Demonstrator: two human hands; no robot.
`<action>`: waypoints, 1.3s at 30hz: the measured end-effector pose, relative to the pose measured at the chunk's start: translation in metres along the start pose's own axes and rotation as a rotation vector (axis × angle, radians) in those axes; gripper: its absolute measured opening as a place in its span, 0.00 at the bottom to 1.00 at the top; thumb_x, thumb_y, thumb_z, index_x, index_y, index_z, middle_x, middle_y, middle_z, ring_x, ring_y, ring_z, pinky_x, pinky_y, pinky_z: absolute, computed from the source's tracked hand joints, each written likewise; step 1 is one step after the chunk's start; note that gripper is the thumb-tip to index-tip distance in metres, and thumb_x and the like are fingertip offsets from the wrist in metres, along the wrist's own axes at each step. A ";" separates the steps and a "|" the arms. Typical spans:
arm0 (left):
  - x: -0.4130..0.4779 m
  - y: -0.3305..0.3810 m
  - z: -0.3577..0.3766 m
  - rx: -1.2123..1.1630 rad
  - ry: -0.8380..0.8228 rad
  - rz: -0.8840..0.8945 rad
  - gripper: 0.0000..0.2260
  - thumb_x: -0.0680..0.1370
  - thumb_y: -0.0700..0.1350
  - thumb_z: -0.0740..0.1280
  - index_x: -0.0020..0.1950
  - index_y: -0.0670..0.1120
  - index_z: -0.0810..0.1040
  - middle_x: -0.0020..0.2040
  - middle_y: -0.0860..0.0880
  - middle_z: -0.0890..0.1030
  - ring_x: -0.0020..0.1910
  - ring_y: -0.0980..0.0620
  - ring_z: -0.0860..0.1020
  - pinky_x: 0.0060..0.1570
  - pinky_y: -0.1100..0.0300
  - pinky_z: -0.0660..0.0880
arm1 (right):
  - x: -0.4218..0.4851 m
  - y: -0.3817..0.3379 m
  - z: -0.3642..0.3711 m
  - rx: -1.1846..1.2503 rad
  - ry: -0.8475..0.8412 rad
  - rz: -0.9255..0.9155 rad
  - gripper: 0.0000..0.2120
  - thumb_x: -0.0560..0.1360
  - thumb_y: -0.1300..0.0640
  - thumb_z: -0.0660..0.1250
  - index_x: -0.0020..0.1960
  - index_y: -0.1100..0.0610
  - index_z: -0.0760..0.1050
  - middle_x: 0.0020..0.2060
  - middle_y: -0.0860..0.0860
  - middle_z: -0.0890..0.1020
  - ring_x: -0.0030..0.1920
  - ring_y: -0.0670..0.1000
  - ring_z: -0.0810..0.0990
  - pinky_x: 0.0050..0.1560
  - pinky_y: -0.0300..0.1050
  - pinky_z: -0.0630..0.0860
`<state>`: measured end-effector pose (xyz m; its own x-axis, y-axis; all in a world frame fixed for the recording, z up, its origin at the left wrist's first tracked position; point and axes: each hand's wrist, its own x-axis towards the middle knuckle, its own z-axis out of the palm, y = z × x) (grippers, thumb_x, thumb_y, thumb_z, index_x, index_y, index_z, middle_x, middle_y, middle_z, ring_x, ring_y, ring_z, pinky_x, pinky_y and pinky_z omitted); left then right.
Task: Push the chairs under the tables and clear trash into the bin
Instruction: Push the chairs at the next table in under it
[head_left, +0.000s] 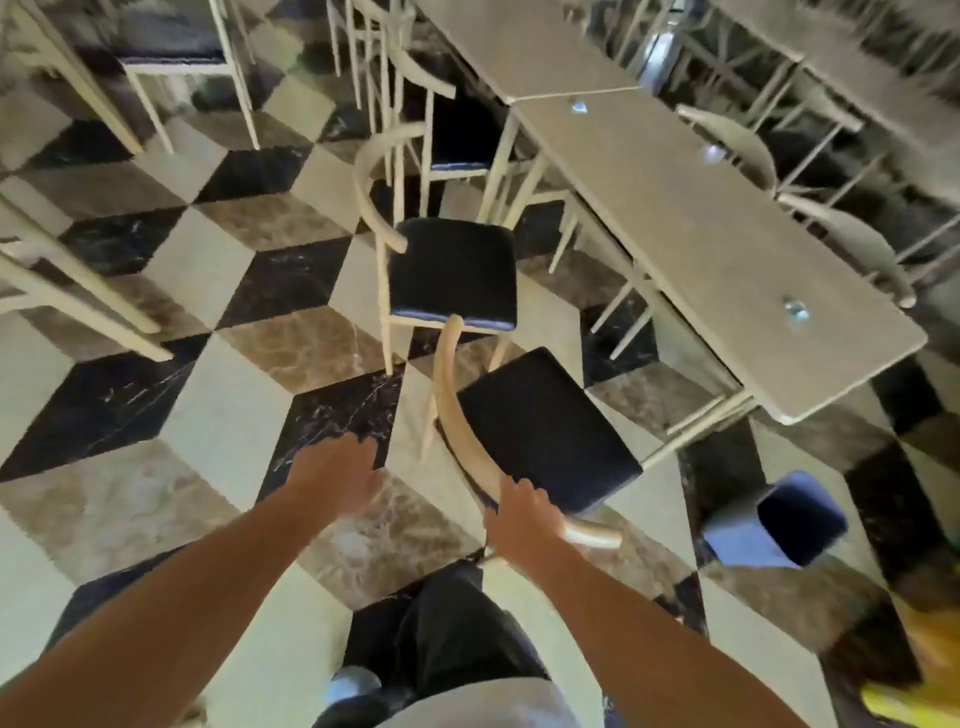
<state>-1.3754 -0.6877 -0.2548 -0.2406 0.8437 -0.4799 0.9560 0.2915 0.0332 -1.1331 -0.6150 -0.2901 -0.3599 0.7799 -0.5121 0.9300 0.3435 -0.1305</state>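
With the right hand curled over the curved back rail of the near chair and the left hand spread and empty over the floor, risks swinging the seat crooked into the table leg rather than sliding straight under. Stands angled, clear of the table edge, just behind a second chair also pulled out, so could knock against it. Leaves small scraps on the tabletop uncleared, bin waiting beside the table end.

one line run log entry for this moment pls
step: push chairs in | right hand: on near chair backrest | left hand: free, open | table: small items on top | far chair: still out
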 end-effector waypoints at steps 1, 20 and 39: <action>0.010 -0.004 -0.001 0.013 -0.005 0.039 0.16 0.83 0.55 0.55 0.64 0.46 0.70 0.59 0.45 0.76 0.58 0.43 0.77 0.52 0.50 0.74 | 0.002 -0.003 0.004 0.028 0.006 0.037 0.21 0.82 0.47 0.60 0.71 0.54 0.66 0.59 0.53 0.74 0.58 0.56 0.75 0.57 0.53 0.78; 0.191 0.019 -0.033 0.355 0.034 0.645 0.22 0.82 0.58 0.59 0.71 0.46 0.66 0.62 0.45 0.72 0.60 0.43 0.73 0.52 0.50 0.74 | 0.069 -0.008 0.033 0.075 -0.015 0.363 0.29 0.80 0.32 0.50 0.69 0.51 0.69 0.64 0.53 0.71 0.66 0.57 0.68 0.65 0.54 0.65; 0.286 0.017 0.022 0.300 0.246 1.147 0.30 0.73 0.72 0.58 0.47 0.44 0.75 0.43 0.45 0.75 0.45 0.42 0.72 0.55 0.40 0.67 | 0.087 -0.006 0.091 0.099 0.443 0.453 0.35 0.75 0.24 0.46 0.51 0.51 0.77 0.42 0.49 0.81 0.47 0.58 0.79 0.58 0.59 0.63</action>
<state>-1.4242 -0.4513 -0.4107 0.7781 0.6158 -0.1240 0.6276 -0.7707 0.1102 -1.1629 -0.5969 -0.4114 0.0939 0.9859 -0.1386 0.9919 -0.1046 -0.0719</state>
